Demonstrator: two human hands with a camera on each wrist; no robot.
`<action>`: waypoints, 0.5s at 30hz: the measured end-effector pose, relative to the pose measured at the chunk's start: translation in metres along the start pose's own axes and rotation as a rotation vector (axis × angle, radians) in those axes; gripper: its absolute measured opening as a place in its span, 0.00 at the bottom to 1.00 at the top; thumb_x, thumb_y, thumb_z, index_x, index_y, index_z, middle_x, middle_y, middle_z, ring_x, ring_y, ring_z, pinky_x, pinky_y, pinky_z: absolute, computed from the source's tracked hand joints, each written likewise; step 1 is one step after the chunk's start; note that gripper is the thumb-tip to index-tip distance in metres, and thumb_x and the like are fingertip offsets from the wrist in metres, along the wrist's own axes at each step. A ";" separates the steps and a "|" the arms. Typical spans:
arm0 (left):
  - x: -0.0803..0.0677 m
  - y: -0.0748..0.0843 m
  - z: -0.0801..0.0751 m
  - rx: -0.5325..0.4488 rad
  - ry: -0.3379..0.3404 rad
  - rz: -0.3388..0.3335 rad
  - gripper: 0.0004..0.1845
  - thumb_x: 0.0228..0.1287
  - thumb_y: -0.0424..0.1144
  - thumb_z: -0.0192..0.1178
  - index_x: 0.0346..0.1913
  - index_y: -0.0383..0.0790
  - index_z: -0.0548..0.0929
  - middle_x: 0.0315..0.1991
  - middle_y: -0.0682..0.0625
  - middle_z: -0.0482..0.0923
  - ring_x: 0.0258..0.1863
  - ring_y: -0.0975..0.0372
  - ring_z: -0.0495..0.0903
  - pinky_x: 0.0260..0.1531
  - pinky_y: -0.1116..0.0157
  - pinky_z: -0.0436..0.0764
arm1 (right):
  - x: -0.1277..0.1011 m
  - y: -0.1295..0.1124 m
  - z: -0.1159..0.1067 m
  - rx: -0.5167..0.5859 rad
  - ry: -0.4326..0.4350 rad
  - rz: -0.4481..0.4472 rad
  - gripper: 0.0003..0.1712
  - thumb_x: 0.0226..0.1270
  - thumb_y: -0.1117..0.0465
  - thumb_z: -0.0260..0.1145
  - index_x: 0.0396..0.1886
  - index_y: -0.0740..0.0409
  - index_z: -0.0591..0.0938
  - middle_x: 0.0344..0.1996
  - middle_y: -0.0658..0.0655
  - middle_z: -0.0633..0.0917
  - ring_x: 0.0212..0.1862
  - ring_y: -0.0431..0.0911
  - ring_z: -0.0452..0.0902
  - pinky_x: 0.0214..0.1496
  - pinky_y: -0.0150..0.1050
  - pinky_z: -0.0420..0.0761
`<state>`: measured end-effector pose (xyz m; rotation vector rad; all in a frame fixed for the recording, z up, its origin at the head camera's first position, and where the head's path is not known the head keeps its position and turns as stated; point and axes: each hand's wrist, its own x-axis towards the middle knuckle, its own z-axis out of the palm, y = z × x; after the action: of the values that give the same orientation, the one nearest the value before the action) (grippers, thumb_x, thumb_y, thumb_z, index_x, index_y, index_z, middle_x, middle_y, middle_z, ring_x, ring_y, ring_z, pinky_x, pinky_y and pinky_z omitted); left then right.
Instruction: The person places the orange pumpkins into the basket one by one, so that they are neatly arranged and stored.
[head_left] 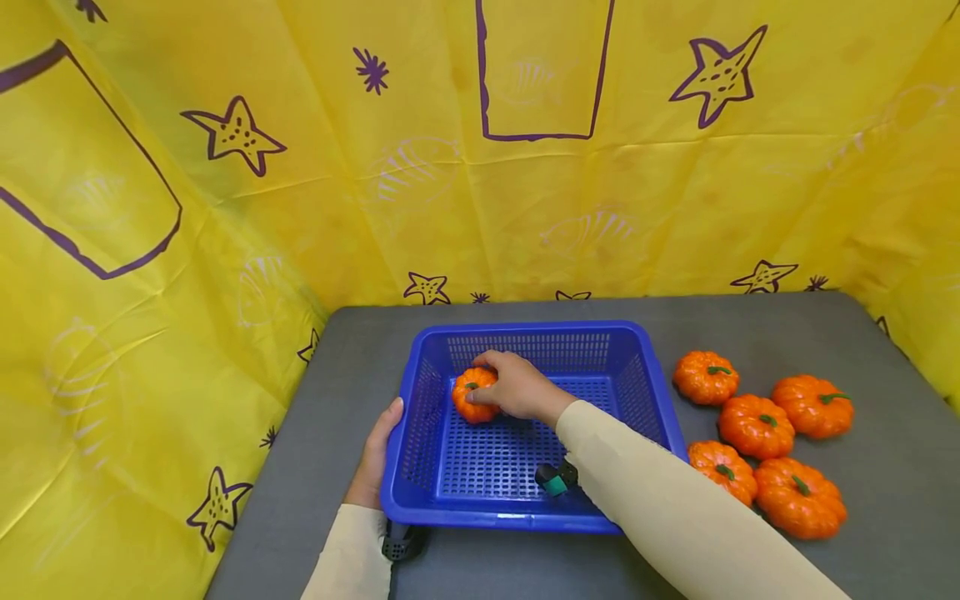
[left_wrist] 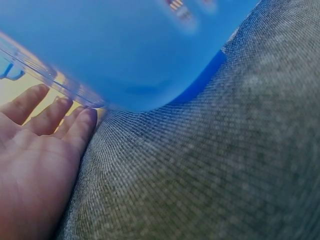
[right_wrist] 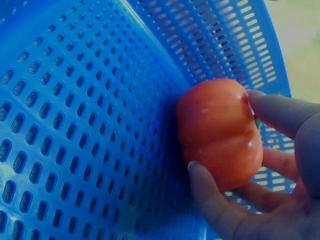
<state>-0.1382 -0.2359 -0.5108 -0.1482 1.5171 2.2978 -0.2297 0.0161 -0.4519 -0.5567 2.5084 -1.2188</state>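
Observation:
My right hand [head_left: 517, 387] is inside the blue plastic basket [head_left: 502, 522], gripping a small orange pumpkin [head_left: 467, 407] near the left wall. Thumb and fingers are spread around the pumpkin [right_wrist: 215, 130] in the right wrist view, and its side sits close against the perforated basket surface. At the basket's left rim, my left hand [head_left: 378, 450] rests against the outside. The left wrist view has this hand [left_wrist: 40, 155] with its palm facing the basket and fairly straight fingers touching the rim's edge.
Several orange pumpkins [head_left: 757, 427] stand on the grey table [head_left: 885, 500] right of the basket; my right sleeve [head_left: 675, 500] passes in front of the nearest. A yellow patterned cloth [head_left: 525, 217] hangs behind and along both sides. Black wrist gear [head_left: 401, 546] sits beneath my left wrist.

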 end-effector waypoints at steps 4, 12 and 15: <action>-0.001 0.000 0.000 0.005 0.000 0.003 0.43 0.80 0.68 0.47 0.84 0.42 0.63 0.67 0.38 0.80 0.58 0.47 0.84 0.55 0.48 0.84 | 0.000 -0.002 0.001 -0.003 0.022 -0.015 0.33 0.69 0.57 0.80 0.70 0.64 0.81 0.59 0.61 0.85 0.58 0.55 0.80 0.64 0.51 0.79; -0.001 0.000 -0.002 0.027 0.005 -0.005 0.43 0.79 0.69 0.49 0.86 0.46 0.61 0.71 0.37 0.76 0.61 0.46 0.82 0.58 0.45 0.83 | 0.001 -0.005 -0.001 0.071 0.018 0.001 0.32 0.72 0.59 0.78 0.72 0.63 0.80 0.63 0.62 0.83 0.65 0.57 0.78 0.69 0.53 0.77; -0.001 0.000 -0.002 0.024 -0.009 -0.003 0.43 0.79 0.68 0.48 0.86 0.46 0.61 0.72 0.36 0.75 0.62 0.45 0.82 0.60 0.44 0.82 | 0.001 -0.005 -0.002 0.083 0.017 0.003 0.33 0.73 0.59 0.77 0.73 0.62 0.79 0.65 0.62 0.82 0.68 0.58 0.76 0.70 0.55 0.76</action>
<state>-0.1378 -0.2377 -0.5109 -0.1335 1.5390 2.2744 -0.2305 0.0140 -0.4475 -0.5246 2.4581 -1.3249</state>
